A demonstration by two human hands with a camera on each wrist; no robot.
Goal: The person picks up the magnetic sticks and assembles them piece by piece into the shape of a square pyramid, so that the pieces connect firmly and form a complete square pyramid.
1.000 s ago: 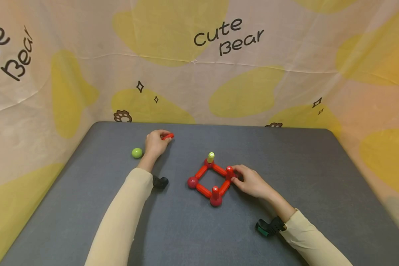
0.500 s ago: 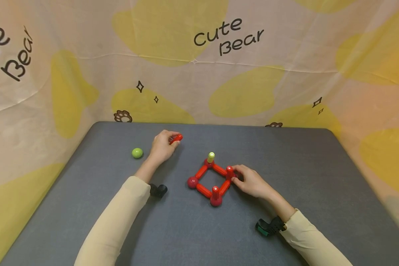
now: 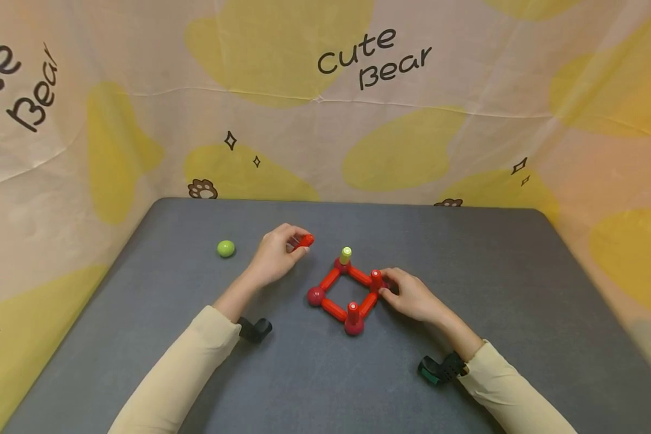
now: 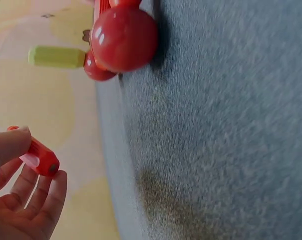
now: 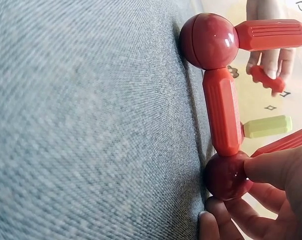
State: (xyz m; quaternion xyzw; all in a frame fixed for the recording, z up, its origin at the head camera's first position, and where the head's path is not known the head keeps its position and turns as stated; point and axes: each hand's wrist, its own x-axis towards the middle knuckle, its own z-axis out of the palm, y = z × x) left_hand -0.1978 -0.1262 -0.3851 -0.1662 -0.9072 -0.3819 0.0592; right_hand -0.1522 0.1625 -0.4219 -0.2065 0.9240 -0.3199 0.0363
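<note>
My left hand (image 3: 276,254) pinches a loose red magnetic rod (image 4: 42,158) between thumb and fingers, above the table and left of the square's far corner. The square frame, made of red magnetic rods (image 3: 334,310) and dark red balls (image 3: 316,296), lies flat on the table. A yellow-green rod (image 3: 345,256) stands up from its far ball. Red rods rise from the near ball (image 3: 354,326) and the right ball, while the left ball carries none. My right hand (image 3: 412,296) grips the right corner ball (image 5: 224,176) with thumb and fingertips, partly hiding it.
A green ball (image 3: 226,248) sits on the grey table (image 3: 493,259), left of my left hand. Behind the table's far edge hangs a patterned cloth (image 3: 282,78). Black wrist cameras (image 3: 256,330) are strapped below both hands.
My left hand has moved right and somewhat nearer, carrying the red rod away from the green ball toward the square. My right hand stays at the right corner ball.
</note>
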